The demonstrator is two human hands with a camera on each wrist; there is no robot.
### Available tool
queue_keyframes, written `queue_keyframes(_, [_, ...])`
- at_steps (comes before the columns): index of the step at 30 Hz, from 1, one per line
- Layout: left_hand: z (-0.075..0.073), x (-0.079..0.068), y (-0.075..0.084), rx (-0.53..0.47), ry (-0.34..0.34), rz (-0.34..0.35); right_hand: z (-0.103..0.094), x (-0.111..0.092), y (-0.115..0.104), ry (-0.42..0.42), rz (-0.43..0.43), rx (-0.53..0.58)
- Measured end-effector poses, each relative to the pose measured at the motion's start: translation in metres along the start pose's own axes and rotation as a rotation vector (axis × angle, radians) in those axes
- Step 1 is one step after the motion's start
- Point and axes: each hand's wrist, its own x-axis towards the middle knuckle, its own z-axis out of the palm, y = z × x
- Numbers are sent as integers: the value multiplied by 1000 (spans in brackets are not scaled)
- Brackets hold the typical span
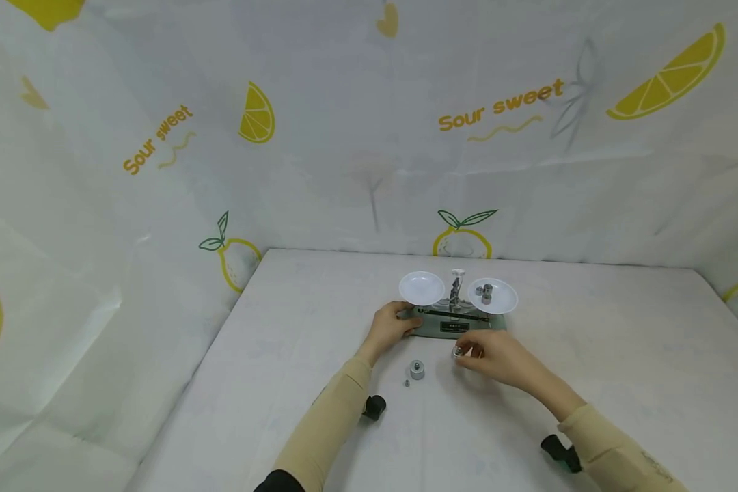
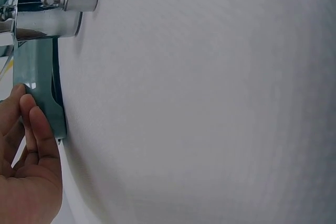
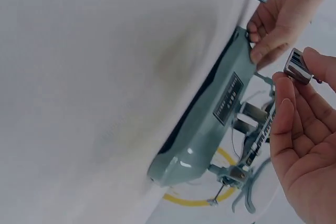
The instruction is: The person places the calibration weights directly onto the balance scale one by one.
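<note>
A green balance scale with two white pans stands toward the back of the table. My left hand holds the left end of its base between thumb and fingers, as the left wrist view also shows at the green base. Between the thumb and fingertips of my right hand is a small metal weight, just in front of the base. Several metal weights sit in the right pan. The left pan bears nothing visible.
On the table in front of the scale stand a larger knobbed weight and a tiny weight, between my forearms. A white sheet printed with lemons hangs behind the table's back edge.
</note>
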Motion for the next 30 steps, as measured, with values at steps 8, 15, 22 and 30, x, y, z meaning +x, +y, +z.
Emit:
queue_keyframes(8, [-1, -1, 2, 11, -5, 1, -19, -1, 1, 115, 43, 21])
queue_keyframes(15, [0, 0, 0, 18, 2, 5, -32, 1, 5, 260, 72, 46])
queue_keyframes(22, [0, 0, 0, 10, 0, 3, -43, 3, 12, 355, 151, 67])
queue_keyframes(30, [0, 0, 1, 1, -2, 3, -54, 6, 22, 397, 199, 101])
